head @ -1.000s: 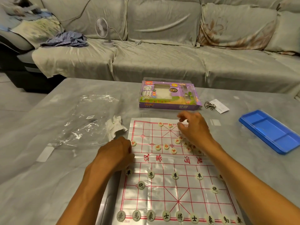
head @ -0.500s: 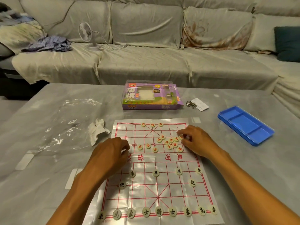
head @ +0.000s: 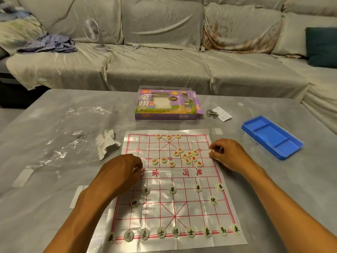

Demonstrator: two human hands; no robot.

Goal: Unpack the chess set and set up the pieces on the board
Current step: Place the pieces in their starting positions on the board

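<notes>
The white plastic board with red lines lies flat on the table. Black-lettered pieces stand in rows along its near side. Three red-lettered pieces sit on the far row, and a loose cluster of red pieces lies right of the middle. My right hand pinches a red piece at the board's right edge. My left hand rests with curled fingers on the left edge near the river line; anything under its fingertips is hidden. The purple chess box lies beyond the board.
A blue tray sits at the right. A clear plastic bag and crumpled white paper lie left of the board. Metal rings with a white tag lie beside the box. A grey sofa with a small fan is behind the table.
My right hand drew back from the far row to the board's right edge with a red piece. My left hand slid slightly toward me along the left edge.
</notes>
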